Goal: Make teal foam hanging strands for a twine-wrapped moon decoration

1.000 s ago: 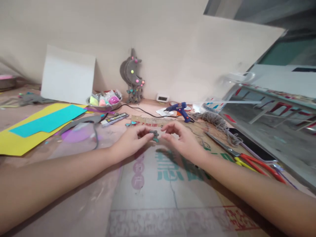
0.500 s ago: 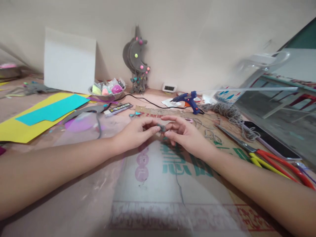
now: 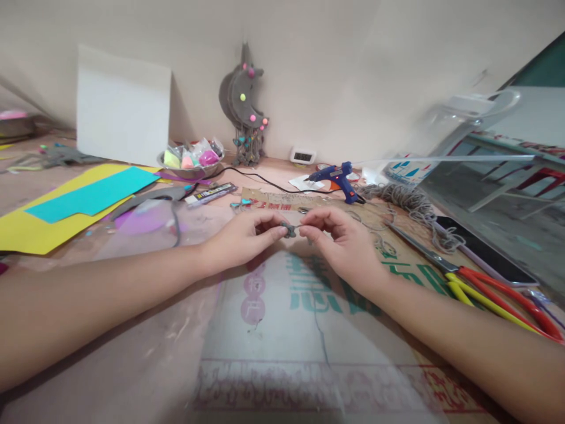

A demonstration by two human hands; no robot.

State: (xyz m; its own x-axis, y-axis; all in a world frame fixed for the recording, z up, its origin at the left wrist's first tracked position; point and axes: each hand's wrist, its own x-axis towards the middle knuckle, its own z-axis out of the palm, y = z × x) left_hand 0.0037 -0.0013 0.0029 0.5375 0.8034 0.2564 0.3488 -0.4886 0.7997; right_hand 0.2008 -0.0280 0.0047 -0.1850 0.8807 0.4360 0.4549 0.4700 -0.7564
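Between the thumb and fingers of my left hand [image 3: 242, 240] is a small grey bundle of yarn [image 3: 289, 230], which looks wound or knotted. My right hand [image 3: 345, 246] pinches a thin yarn strand that runs out of the bundle's right side. Both hands hover over a plastic-covered printed cardboard sheet [image 3: 273, 330], fingertips close together. The bundle's finer detail is too small to make out. Beyond the hands lies a blue hot glue gun [image 3: 338, 178]. To the right are a heap of grey yarn [image 3: 404, 203] and large red-and-yellow-handled scissors [image 3: 459, 274].
A phone [image 3: 485, 250] lies at the table's right edge, near a clear plastic jug [image 3: 459, 132]. Left are yellow and blue sheets [image 3: 95, 197] and a bowl [image 3: 189, 172] of coloured clay packets. A grey moon ornament [image 3: 242, 97] hangs against the wall beside a leaning white board [image 3: 123, 106].
My right hand has shifted slightly right from the bundle, its fingers now pinching the strand instead of touching the bundle. My left hand stays in place with the bundle.
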